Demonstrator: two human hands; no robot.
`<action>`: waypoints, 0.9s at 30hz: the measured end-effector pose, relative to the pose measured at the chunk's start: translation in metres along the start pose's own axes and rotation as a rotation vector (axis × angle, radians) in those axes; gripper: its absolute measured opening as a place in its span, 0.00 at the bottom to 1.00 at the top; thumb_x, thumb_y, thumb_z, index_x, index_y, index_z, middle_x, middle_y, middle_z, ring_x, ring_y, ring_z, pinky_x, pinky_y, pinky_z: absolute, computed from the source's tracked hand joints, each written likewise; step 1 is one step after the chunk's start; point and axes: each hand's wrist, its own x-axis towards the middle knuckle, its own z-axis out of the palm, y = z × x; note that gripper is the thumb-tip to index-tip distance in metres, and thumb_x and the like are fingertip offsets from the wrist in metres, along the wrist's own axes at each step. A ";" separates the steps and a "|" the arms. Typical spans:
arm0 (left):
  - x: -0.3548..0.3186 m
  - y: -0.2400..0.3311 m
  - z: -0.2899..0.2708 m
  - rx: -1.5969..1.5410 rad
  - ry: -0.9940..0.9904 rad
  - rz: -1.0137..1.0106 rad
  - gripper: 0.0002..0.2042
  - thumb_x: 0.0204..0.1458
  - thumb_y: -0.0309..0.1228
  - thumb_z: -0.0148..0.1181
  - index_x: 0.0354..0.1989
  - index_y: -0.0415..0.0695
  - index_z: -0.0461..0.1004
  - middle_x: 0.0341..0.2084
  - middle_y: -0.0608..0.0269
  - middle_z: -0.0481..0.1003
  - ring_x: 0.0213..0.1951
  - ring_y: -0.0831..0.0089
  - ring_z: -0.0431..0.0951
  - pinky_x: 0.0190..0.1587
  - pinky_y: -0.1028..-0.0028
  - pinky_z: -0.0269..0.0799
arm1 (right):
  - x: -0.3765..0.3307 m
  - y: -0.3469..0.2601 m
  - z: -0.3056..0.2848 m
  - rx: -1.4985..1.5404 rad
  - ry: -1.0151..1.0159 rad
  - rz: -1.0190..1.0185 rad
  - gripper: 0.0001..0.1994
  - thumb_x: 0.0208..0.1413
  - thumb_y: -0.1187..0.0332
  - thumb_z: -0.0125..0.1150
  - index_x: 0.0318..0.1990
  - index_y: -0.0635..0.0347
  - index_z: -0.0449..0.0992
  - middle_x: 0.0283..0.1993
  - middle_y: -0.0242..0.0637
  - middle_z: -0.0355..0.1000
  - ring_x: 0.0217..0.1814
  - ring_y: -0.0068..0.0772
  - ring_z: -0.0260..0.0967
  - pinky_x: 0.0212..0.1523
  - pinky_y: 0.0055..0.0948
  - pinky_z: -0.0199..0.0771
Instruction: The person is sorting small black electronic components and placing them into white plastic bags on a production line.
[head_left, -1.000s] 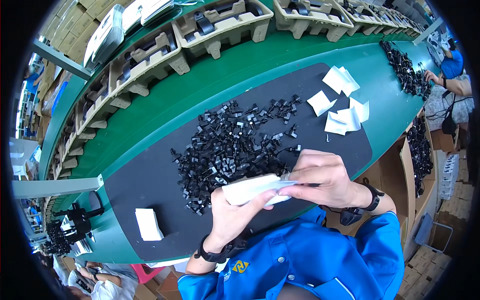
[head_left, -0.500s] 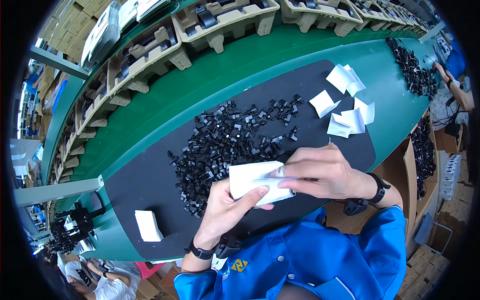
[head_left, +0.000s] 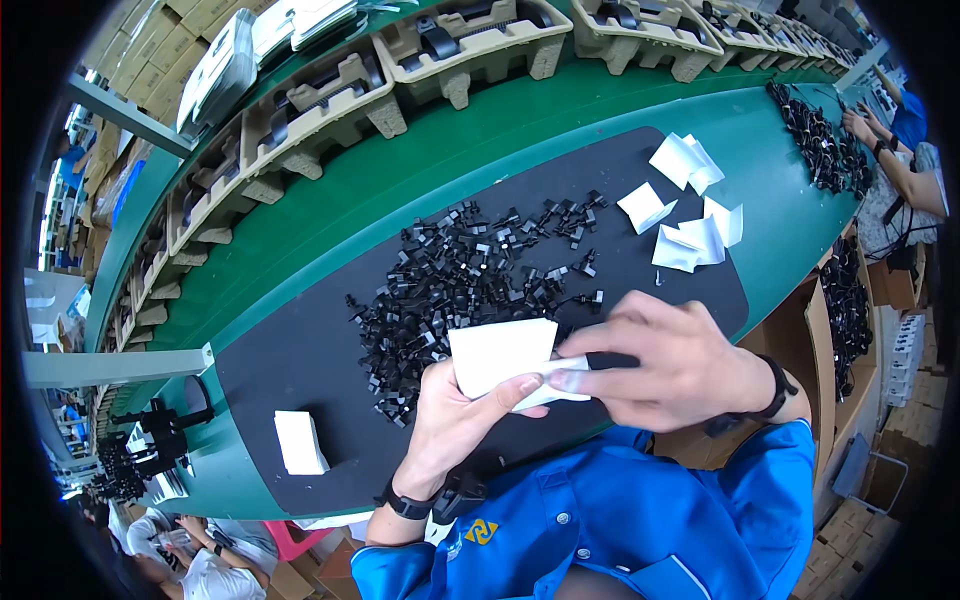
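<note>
My left hand (head_left: pixel 450 415) grips a small stack of white paper sheets (head_left: pixel 500 355), its thumb pressed on top of them. At the stack's right edge my right hand (head_left: pixel 660 365), partly smeared by motion, has its thumb and fingers around a turned-up paper sheet (head_left: pixel 568 368). Beneath and beyond the papers, a heap of small black plastic parts (head_left: pixel 450 270) covers the middle of the dark mat (head_left: pixel 330 360). Several folded white papers (head_left: pixel 690 245) lie scattered on the mat's far right. A neat white paper stack (head_left: pixel 298 443) rests at its left end.
Moulded trays (head_left: pixel 475 60) with black items line the far side of the green table (head_left: pixel 440 160). Black cables (head_left: pixel 820 140) lie at the far right, where another person (head_left: pixel 905 170) works. An open carton (head_left: pixel 790 370) stands right of me. A metal post (head_left: pixel 120 368) juts in from the left.
My right hand has shifted slightly right, its fingers more spread around the sheet's edge. The sheet that stood up across the stack now lies lower along its near right side.
</note>
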 end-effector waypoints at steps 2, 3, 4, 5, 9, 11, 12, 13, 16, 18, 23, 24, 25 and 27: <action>-0.006 0.002 0.000 0.059 0.014 0.012 0.15 0.51 0.22 0.59 0.48 0.32 0.70 0.39 0.54 0.76 0.38 0.70 0.78 0.38 0.73 0.79 | -0.005 0.002 -0.007 0.712 0.053 0.329 0.15 0.43 0.70 0.64 0.42 0.59 0.77 0.41 0.36 0.72 0.30 0.28 0.70 0.20 0.18 0.71; -0.008 0.003 0.003 0.118 0.005 0.015 0.15 0.51 0.22 0.59 0.48 0.31 0.70 0.39 0.54 0.76 0.38 0.71 0.78 0.38 0.74 0.79 | -0.004 0.000 -0.017 0.857 -0.102 0.554 0.15 0.46 0.67 0.66 0.41 0.62 0.76 0.40 0.40 0.72 0.32 0.32 0.72 0.22 0.22 0.74; -0.010 0.004 0.005 0.121 -0.007 0.017 0.15 0.51 0.22 0.59 0.48 0.31 0.70 0.39 0.54 0.76 0.38 0.71 0.78 0.38 0.74 0.79 | 0.000 0.001 -0.014 0.853 -0.179 0.616 0.14 0.44 0.66 0.69 0.37 0.64 0.76 0.36 0.38 0.72 0.29 0.28 0.72 0.24 0.23 0.72; -0.012 0.003 0.007 0.219 -0.030 0.056 0.15 0.52 0.22 0.58 0.48 0.32 0.71 0.39 0.55 0.76 0.37 0.73 0.78 0.37 0.77 0.77 | -0.002 0.002 -0.006 0.854 -0.196 0.580 0.14 0.43 0.66 0.69 0.36 0.64 0.76 0.34 0.38 0.72 0.28 0.28 0.71 0.24 0.24 0.70; -0.009 0.009 0.025 0.456 -0.037 0.180 0.15 0.48 0.22 0.62 0.45 0.36 0.75 0.37 0.56 0.78 0.35 0.75 0.78 0.37 0.79 0.74 | -0.009 0.010 -0.002 0.810 -0.142 0.485 0.10 0.44 0.66 0.68 0.29 0.63 0.78 0.26 0.35 0.71 0.26 0.30 0.68 0.25 0.27 0.66; -0.009 0.012 0.043 0.665 0.033 0.353 0.19 0.39 0.24 0.69 0.44 0.38 0.76 0.36 0.57 0.78 0.35 0.73 0.79 0.39 0.77 0.73 | -0.015 0.015 -0.009 0.751 -0.001 0.288 0.07 0.44 0.66 0.66 0.27 0.60 0.79 0.23 0.32 0.69 0.28 0.33 0.65 0.27 0.29 0.66; -0.007 0.012 0.054 0.675 0.069 0.430 0.17 0.39 0.23 0.69 0.42 0.39 0.77 0.35 0.56 0.79 0.34 0.73 0.79 0.38 0.77 0.73 | -0.017 0.018 -0.009 0.702 0.075 0.208 0.07 0.43 0.67 0.66 0.25 0.61 0.77 0.23 0.32 0.68 0.28 0.33 0.65 0.27 0.31 0.67; -0.006 0.006 0.060 0.646 0.114 0.379 0.16 0.39 0.22 0.69 0.40 0.39 0.78 0.33 0.56 0.79 0.32 0.73 0.79 0.37 0.77 0.74 | -0.022 0.018 -0.015 0.668 0.083 0.217 0.08 0.43 0.66 0.65 0.24 0.61 0.77 0.23 0.32 0.68 0.28 0.34 0.66 0.26 0.32 0.67; 0.011 0.003 0.089 0.779 0.121 0.403 0.12 0.41 0.20 0.67 0.37 0.38 0.79 0.31 0.56 0.80 0.30 0.72 0.80 0.34 0.79 0.74 | -0.043 0.027 -0.037 0.539 -0.053 0.298 0.10 0.46 0.64 0.62 0.23 0.62 0.75 0.23 0.34 0.68 0.29 0.37 0.69 0.26 0.35 0.67; 0.028 0.006 0.104 0.834 0.029 0.418 0.12 0.43 0.21 0.65 0.39 0.36 0.78 0.31 0.57 0.80 0.29 0.75 0.80 0.32 0.80 0.74 | -0.056 0.044 -0.051 0.601 -0.135 0.331 0.12 0.49 0.65 0.62 0.23 0.64 0.70 0.23 0.37 0.64 0.27 0.38 0.67 0.26 0.34 0.68; 0.071 0.027 0.140 0.460 0.061 0.179 0.10 0.52 0.22 0.56 0.41 0.29 0.73 0.31 0.49 0.77 0.30 0.67 0.80 0.31 0.72 0.79 | -0.084 0.100 -0.134 0.511 -0.152 0.281 0.07 0.49 0.68 0.59 0.25 0.60 0.71 0.26 0.37 0.65 0.31 0.37 0.69 0.30 0.34 0.69; 0.073 0.038 0.146 0.327 0.217 0.223 0.11 0.53 0.23 0.54 0.41 0.27 0.70 0.31 0.47 0.76 0.30 0.62 0.80 0.32 0.66 0.80 | -0.086 0.124 -0.161 0.422 -0.182 0.274 0.05 0.48 0.68 0.58 0.26 0.59 0.72 0.27 0.37 0.67 0.32 0.38 0.70 0.32 0.35 0.70; 0.081 0.041 0.135 0.370 0.387 0.265 0.12 0.54 0.24 0.52 0.43 0.28 0.68 0.31 0.45 0.76 0.31 0.60 0.80 0.32 0.63 0.81 | -0.100 0.163 -0.180 0.349 -0.030 0.360 0.04 0.47 0.70 0.60 0.25 0.57 0.73 0.26 0.36 0.67 0.31 0.36 0.69 0.31 0.32 0.69; 0.100 0.053 0.134 0.416 0.624 0.238 0.14 0.56 0.26 0.51 0.46 0.28 0.67 0.33 0.47 0.75 0.32 0.60 0.80 0.30 0.66 0.80 | -0.133 0.256 -0.215 0.099 0.288 0.556 0.01 0.45 0.72 0.61 0.26 0.57 0.75 0.25 0.35 0.68 0.28 0.36 0.67 0.29 0.30 0.67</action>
